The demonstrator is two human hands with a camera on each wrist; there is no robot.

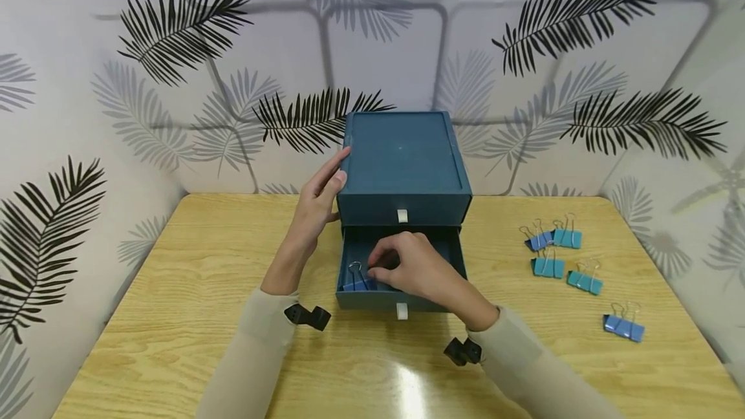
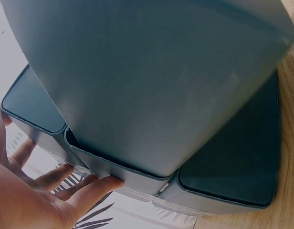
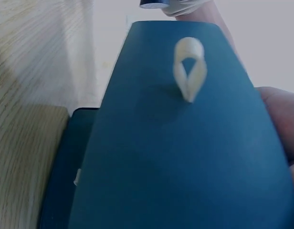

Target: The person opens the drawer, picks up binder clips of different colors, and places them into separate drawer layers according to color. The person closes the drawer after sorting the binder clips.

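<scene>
A dark blue two-drawer desktop organizer stands on the table with its lower drawer pulled out. My left hand rests against the organizer's left side, fingers extended along it; the left wrist view shows these fingers on the side wall. Over the open drawer is my right hand, its thumb and index finger bent toward each other with a small gap between the tips. Right beside those tips, a blue binder clip lies in the drawer's front left corner, its wire handles up.
To the right on the wooden table lie several binder clips, among them a teal clip and a blue clip. Both drawers have white pull tabs, the upper tab above the lower tab. A leaf-patterned backdrop stands behind.
</scene>
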